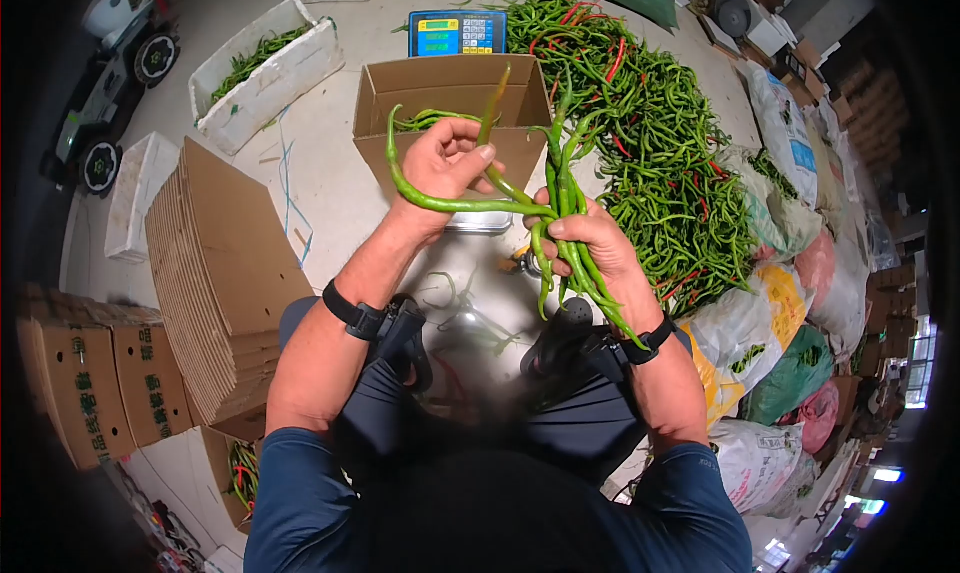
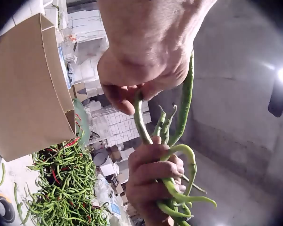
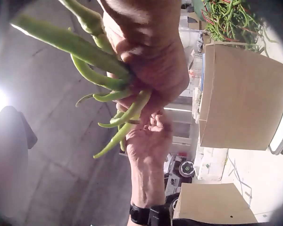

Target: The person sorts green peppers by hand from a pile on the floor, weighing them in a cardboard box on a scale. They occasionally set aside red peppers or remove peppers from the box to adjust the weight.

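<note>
My left hand [image 1: 447, 159] [image 2: 140, 70] pinches a long curved green pepper [image 1: 430, 199] [image 2: 139, 120] between thumb and fingers, above an open cardboard box [image 1: 455, 91]. A second pepper [image 1: 493, 101] sticks up past its fingers. My right hand [image 1: 588, 241] [image 3: 151, 59] grips a bunch of green peppers [image 1: 563, 188] [image 3: 96, 59], just right of the left hand, and the curved pepper's far end reaches into that bunch. In the left wrist view the right hand [image 2: 153, 181] shows below with its bunch [image 2: 181, 188]. The left hand [image 3: 148, 141] shows below in the right wrist view.
A scale display [image 1: 457, 33] stands behind the box. A big pile of green and some red peppers [image 1: 655, 143] lies at right, with filled sacks [image 1: 770, 323] beyond. Flattened cartons [image 1: 215, 273] are stacked at left, and a white foam box [image 1: 265, 68] holds peppers at back left.
</note>
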`<state>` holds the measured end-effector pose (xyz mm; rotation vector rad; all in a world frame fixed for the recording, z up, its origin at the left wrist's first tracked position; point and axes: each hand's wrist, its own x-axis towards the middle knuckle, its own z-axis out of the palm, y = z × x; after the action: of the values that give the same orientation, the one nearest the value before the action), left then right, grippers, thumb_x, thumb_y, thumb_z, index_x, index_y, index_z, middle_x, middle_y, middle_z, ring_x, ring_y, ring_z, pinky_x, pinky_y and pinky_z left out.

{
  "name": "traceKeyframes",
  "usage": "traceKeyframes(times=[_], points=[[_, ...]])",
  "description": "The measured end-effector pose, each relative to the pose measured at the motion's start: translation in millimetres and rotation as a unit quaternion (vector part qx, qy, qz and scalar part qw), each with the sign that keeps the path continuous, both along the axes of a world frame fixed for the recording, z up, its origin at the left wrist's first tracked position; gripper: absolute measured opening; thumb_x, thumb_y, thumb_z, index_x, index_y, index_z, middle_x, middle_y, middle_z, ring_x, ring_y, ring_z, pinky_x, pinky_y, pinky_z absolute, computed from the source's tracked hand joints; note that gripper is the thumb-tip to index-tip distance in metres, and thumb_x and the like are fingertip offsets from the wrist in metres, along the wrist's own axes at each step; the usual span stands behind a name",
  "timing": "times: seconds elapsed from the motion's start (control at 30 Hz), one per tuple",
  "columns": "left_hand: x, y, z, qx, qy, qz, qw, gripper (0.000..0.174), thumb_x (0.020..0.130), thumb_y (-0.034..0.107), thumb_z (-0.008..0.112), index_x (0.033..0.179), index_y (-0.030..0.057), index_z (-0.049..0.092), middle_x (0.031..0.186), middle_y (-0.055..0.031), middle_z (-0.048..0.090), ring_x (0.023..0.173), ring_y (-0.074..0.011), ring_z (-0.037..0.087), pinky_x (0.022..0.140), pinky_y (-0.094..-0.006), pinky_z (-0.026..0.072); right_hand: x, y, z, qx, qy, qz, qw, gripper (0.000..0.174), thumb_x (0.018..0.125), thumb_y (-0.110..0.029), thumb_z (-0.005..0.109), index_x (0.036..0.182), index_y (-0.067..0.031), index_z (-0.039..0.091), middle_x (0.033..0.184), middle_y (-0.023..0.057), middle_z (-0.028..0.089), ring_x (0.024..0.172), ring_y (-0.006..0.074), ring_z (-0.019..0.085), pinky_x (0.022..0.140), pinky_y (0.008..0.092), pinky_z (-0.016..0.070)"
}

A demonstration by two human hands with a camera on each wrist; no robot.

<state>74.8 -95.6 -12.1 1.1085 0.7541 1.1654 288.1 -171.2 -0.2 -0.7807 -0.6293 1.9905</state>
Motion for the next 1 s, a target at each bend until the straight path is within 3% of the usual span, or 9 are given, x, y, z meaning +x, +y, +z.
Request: traceKeyframes(times=[0.2,0.27,0.43,0.5,0.7,0.83,0.9,0.93,1.0], points=[[4.1,-5.2,4.3,-0.004,0.040,0.073,0.996,0.025,0.092,0.007,0.064,0.113,-0.0012,0.055,0.091,-0.0074,0.064,0.078,-0.0112,0.066,0.052,-0.0208,0.0502,-4.1,2.4,-2.9,-0.030,-0.025,-0.020,0.999,0.030,0.084,-0.008,0.066,0.113,-0.0028,0.059,0.100,0.0131,0.067,0.083,0.0191,0.067,0.072,0.0303,0.0563],[3.9,-5.9,6.7,-0.019,0.045,0.079,0.996,0.025,0.092,0.008,0.064,0.113,-0.0011,0.056,0.089,-0.0074,0.064,0.077,-0.0107,0.066,0.052,-0.0206,0.0495,-5.9,3.5,-5.1,-0.026,-0.045,-0.034,0.998,0.030,0.084,-0.015,0.065,0.108,-0.0003,0.054,0.094,0.0165,0.059,0.065,0.0167,0.055,0.041,0.0219,0.0401],[-0.6,-2.2,0.1,-0.051,0.056,0.109,0.991,0.023,0.091,0.009,0.064,0.111,-0.0012,0.058,0.084,-0.0059,0.064,0.073,-0.0089,0.063,0.055,-0.0203,0.0481,-1.6,2.5,-6.8,-0.027,-0.053,-0.003,0.998,0.023,0.087,-0.014,0.065,0.104,-0.0006,0.057,0.090,0.0138,0.063,0.065,0.0174,0.060,0.047,0.0242,0.0453],[-5.1,5.4,-9.8,0.055,0.089,0.163,0.981,0.022,0.091,0.010,0.065,0.110,-0.0017,0.060,0.082,-0.0037,0.064,0.071,-0.0079,0.060,0.059,-0.0206,0.0469,-2.8,0.2,-2.9,-0.028,-0.048,0.015,0.998,0.018,0.088,-0.011,0.065,0.103,-0.0016,0.060,0.089,0.0115,0.067,0.067,0.0182,0.065,0.052,0.0263,0.0503],[-25.8,8.6,-12.2,0.120,0.206,0.100,0.966,0.023,0.089,0.009,0.066,0.110,-0.0006,0.064,0.083,-0.0024,0.064,0.071,-0.0092,0.059,0.064,-0.0249,0.0480,1.3,-4.6,3.7,0.040,0.003,-0.011,0.999,0.015,0.086,-0.010,0.065,0.097,-0.0049,0.057,0.073,0.0059,0.056,0.056,0.0133,0.051,0.045,0.0252,0.0388],[-41.5,10.3,-28.6,0.157,0.373,0.037,0.914,0.019,0.086,0.009,0.068,0.103,0.0008,0.066,0.083,-0.0059,0.067,0.074,-0.0154,0.064,0.067,-0.0302,0.0495,8.4,-3.9,4.1,0.045,0.040,-0.027,0.998,0.015,0.087,-0.010,0.064,0.099,-0.0077,0.055,0.076,0.0064,0.053,0.060,0.0140,0.051,0.046,0.0245,0.0377],[-54.2,6.5,-32.5,0.298,0.576,0.004,0.761,0.021,0.084,0.012,0.069,0.102,0.0023,0.067,0.088,-0.0120,0.068,0.080,-0.0280,0.066,0.071,-0.0373,0.0507,12.1,-3.1,3.1,0.056,0.054,-0.022,0.997,0.016,0.087,-0.010,0.064,0.100,-0.0080,0.054,0.078,0.0064,0.052,0.061,0.0140,0.051,0.046,0.0243,0.0386],[-58.3,0.7,-25.0,0.226,0.596,-0.019,0.771,0.023,0.082,0.014,0.070,0.102,0.0032,0.067,0.094,-0.0177,0.067,0.090,-0.0370,0.063,0.077,-0.0426,0.0504,12.3,-3.2,4.8,0.052,0.061,-0.031,0.996,0.016,0.087,-0.010,0.064,0.100,-0.0078,0.054,0.078,0.0066,0.053,0.061,0.0141,0.052,0.046,0.0245,0.0393],[-78.6,-0.3,-17.6,0.226,0.601,0.040,0.766,0.023,0.082,0.013,0.070,0.103,0.0031,0.067,0.096,-0.0183,0.068,0.091,-0.0342,0.065,0.081,-0.0410,0.0505,16.8,-0.6,2.0,0.061,0.063,-0.042,0.995,0.018,0.088,-0.011,0.064,0.103,-0.0075,0.055,0.080,0.0080,0.055,0.063,0.0149,0.053,0.047,0.0252,0.0419]])
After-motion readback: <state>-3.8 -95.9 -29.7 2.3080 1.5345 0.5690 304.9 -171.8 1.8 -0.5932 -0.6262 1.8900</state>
